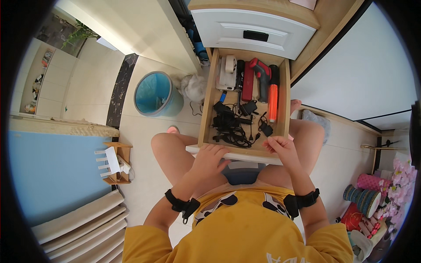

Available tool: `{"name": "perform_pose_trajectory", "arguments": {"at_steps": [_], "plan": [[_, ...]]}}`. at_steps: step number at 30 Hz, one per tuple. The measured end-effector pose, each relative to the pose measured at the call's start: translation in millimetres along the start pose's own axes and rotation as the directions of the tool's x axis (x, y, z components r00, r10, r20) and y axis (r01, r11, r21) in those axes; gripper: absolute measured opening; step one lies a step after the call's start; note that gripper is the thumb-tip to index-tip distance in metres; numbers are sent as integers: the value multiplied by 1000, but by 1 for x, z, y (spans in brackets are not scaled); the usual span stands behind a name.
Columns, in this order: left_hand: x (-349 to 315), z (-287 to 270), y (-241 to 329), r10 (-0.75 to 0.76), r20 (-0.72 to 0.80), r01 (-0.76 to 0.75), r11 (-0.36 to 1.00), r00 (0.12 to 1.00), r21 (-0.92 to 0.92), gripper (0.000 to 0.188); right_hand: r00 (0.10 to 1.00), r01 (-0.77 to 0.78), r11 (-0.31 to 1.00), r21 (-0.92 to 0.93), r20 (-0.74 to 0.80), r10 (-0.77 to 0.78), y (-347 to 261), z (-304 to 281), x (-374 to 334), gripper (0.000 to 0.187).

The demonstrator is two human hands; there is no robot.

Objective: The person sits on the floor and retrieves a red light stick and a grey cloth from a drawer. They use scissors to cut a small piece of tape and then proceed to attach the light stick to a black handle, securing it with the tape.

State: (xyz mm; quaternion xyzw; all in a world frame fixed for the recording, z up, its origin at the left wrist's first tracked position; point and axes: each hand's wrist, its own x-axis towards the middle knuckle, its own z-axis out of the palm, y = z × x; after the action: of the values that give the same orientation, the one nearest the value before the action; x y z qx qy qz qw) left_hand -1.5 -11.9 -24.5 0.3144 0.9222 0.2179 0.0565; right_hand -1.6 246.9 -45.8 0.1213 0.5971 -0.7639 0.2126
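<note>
A wooden drawer (205, 118) with a white front is pulled out before me. My left hand (209, 161) lies over its front edge, fingers stretched out. My right hand (281, 148) is above the front right corner, fingers curled into a pinch; whether anything is between them is hidden. Just beyond those fingertips lies a small black adapter (265, 128) with a cord. Tangled black chargers and cables (228, 127) fill the front left. Farther back are a red and grey gun-shaped tool (262, 78), an orange and black flashlight-like stick (273, 98), a red box (247, 83) and white items (226, 74).
A closed white drawer (280, 33) sits above the open one. To the left stands a blue-lined trash bin (153, 94) beside a clear plastic bag (193, 87). A white router (113, 160) is on a wooden stand. Pink flowers (399, 184) and drum-like items (364, 199) are at the right.
</note>
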Motion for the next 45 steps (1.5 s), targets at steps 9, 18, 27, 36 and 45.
{"name": "perform_pose_trajectory", "arguments": {"at_steps": [9, 18, 27, 36, 45], "plan": [[-4, 3, 18, -86, 3, 86, 993, 996, -76, 30, 995, -35, 993, -110, 90, 45, -4, -6, 5, 26], [24, -87, 50, 222, 123, -129, 848, 967, -515, 32, 993, 80, 977, -196, 97, -62, -68, -33, 54, 28], [39, -167, 139, 858, -253, -736, 191, 446, -650, 24, 930, 321, 934, 155, -238, -280, -80, -71, 48, 21], [63, -115, 182, 609, -569, -803, 207, 552, -558, 8, 453, 684, 519, 513, -856, 250, 60, -295, -96, 10], [158, -54, 216, 911, 176, -758, 409, 374, -508, 22, 573, 607, 241, 757, -627, 527, 221, -293, -68, 9]]}}
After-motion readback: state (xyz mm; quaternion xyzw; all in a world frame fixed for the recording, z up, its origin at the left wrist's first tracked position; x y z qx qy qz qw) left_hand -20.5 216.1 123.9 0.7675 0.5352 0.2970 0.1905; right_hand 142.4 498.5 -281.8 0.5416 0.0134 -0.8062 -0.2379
